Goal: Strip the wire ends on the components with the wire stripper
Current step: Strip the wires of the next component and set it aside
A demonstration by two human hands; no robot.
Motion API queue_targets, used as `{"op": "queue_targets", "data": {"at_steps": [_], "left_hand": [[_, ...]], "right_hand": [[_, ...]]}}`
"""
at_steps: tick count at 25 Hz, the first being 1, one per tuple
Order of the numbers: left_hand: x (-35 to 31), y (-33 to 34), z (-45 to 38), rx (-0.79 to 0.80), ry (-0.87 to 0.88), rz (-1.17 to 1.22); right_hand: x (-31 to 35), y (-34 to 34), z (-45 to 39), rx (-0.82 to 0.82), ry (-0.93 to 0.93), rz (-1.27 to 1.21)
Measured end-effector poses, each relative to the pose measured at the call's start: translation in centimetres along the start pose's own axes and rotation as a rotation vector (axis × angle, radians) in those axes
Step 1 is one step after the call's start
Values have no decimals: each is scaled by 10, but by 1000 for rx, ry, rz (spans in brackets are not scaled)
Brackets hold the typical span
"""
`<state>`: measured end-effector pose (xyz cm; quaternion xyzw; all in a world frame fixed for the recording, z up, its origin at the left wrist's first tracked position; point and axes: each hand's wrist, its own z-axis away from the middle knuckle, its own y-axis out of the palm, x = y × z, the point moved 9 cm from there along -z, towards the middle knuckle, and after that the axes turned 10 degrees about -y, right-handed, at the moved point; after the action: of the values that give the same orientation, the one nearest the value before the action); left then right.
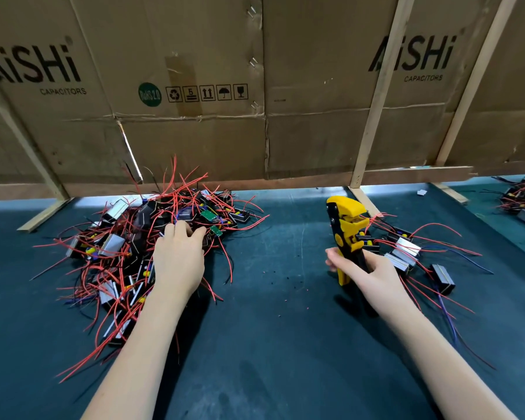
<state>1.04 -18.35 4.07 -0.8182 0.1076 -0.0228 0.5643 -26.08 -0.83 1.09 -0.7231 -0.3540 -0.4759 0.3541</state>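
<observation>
A big tangled pile of small black and silver components point(115, 250) with red wires lies on the left of the dark mat. My left hand point(179, 259) reaches into the pile's right side, its fingers curled over a component there; what they grip is hidden. My right hand point(367, 274) grips the handles of a yellow and black wire stripper point(347, 228), which stands upright with its jaws up. Just right of the stripper lies a smaller group of components point(406, 253) with red and blue wires.
A cardboard wall point(255, 86) braced by wooden slats point(376, 95) closes off the back of the bench. The dark green mat point(273, 328) carries small red and black insulation bits in the middle. Another heap of components point(522, 201) lies at the far right.
</observation>
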Motion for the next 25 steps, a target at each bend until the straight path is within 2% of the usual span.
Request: {"op": "queue_targets", "data": {"at_steps": [4, 8, 11, 14, 18, 23, 25], "left_hand": [[-2, -7, -1, -31, 12, 54], [13, -25, 4, -152, -7, 261], [17, -25, 6, -97, -23, 493], [14, -27, 10, -84, -16, 595], [6, -27, 17, -87, 19, 492], [5, -22, 20, -65, -37, 306], [5, -27, 21, -116, -36, 275]], "right_hand": [[-4, 2, 2, 86, 86, -110], [-7, -1, 0, 53, 115, -148], [-9, -5, -1, 8, 100, -147], [-9, -6, -1, -32, 60, -113], [-12, -5, -1, -48, 58, -94], [-15, -8, -3, -77, 57, -126], [-16, -9, -4, -79, 58, -127]]}}
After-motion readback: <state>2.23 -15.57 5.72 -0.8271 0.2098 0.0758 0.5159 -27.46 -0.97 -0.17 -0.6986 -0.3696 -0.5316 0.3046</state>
